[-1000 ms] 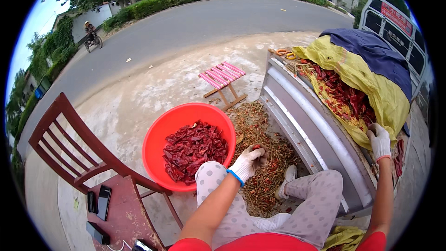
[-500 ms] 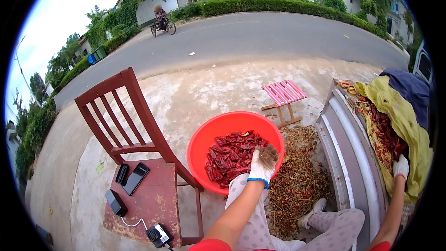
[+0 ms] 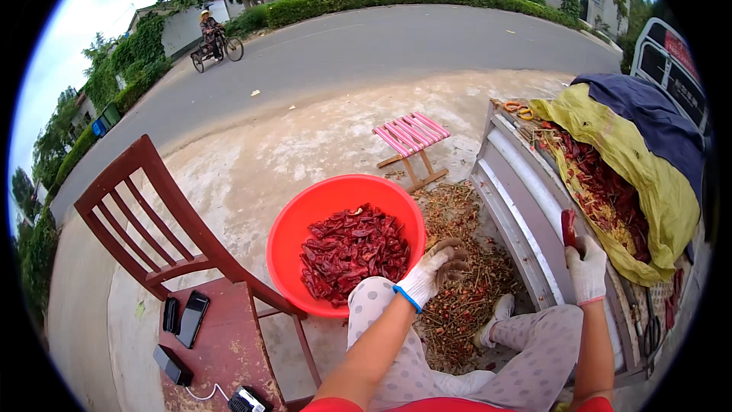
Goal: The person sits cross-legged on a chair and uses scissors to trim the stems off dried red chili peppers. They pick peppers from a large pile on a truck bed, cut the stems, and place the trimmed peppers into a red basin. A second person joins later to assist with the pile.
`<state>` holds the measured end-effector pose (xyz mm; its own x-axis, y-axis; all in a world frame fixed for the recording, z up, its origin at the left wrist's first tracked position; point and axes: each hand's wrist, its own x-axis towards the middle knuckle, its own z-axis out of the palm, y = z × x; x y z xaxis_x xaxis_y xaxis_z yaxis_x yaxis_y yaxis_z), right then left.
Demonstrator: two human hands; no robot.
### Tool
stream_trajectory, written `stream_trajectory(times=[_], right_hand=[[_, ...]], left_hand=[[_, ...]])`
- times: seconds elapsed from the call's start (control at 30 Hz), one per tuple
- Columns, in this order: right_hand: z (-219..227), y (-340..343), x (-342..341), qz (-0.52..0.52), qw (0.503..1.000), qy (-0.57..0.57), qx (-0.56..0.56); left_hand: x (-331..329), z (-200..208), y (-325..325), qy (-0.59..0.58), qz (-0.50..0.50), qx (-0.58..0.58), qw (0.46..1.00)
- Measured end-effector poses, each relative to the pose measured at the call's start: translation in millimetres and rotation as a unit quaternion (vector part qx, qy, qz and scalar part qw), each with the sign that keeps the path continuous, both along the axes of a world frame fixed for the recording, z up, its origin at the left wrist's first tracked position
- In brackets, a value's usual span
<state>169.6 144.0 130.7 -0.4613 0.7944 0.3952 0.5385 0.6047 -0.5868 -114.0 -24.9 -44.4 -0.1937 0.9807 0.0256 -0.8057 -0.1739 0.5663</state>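
Both my hands wear white gloves with soiled fingers. Above my right thigh, beside the truck bed's side wall, my right hand (image 3: 586, 270) grips a dried red chili pepper (image 3: 569, 227), which sticks up from the fingers. My left hand (image 3: 438, 270) is near the right rim of the red plastic basin (image 3: 279, 275), empty, its fingers stretched toward the right. Inside the basin lies a heap of dark red dried chilies (image 3: 354, 248). More chilies (image 3: 602, 179) lie on the truck bed under a yellow-green sack (image 3: 610, 133).
A pile of stems and scraps (image 3: 469, 290) covers the ground right of the basin. A striped folding stool (image 3: 412, 133) stands beyond it. Left is a wooden chair (image 3: 221, 336) with a phone (image 3: 192, 319) on it. Orange-handled scissors (image 3: 518, 110) lie on the truck bed's edge. Someone rides a tricycle (image 3: 216, 47) on the road.
My right hand has come back from the chilies on the truck bed with one chili in it. My left hand has moved from above the basin to its right rim. The view has turned right.
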Motion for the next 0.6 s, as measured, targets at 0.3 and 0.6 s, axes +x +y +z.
stream_trajectory(times=[0.3,0.6], right_hand=[[-57.3,-103.0,-82.7,0.075,0.984,-0.143,0.071],[-62.6,-117.2,-93.8,0.136,0.976,-0.168,0.03]], left_hand=[[25.0,31.4,-1.3,0.068,-0.067,-0.002,0.995],[36.9,31.9,1.8,0.082,0.01,-0.074,0.994]])
